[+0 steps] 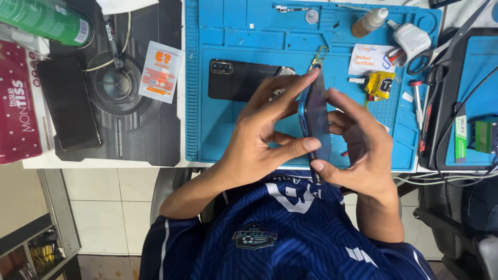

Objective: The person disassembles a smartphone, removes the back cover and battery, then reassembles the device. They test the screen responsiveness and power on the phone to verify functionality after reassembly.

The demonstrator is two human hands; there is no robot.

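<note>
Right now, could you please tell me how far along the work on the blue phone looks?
Looks done: a dark back cover lies loose on the blue mat. In hand: the left hand and right hand hold the blue phone edge-on, fingers along its frame. Left: the cover is still off any phone; screwdriver and glue bottle remain out.

Count: 3 phones – blue one [315, 116] held edge-on, black one [244, 80] on mat, black one [68, 102] at left. 2 blue mats [228, 31] [477, 67]. 1 green can [46, 19]. 1 bottle [369, 23].
</note>
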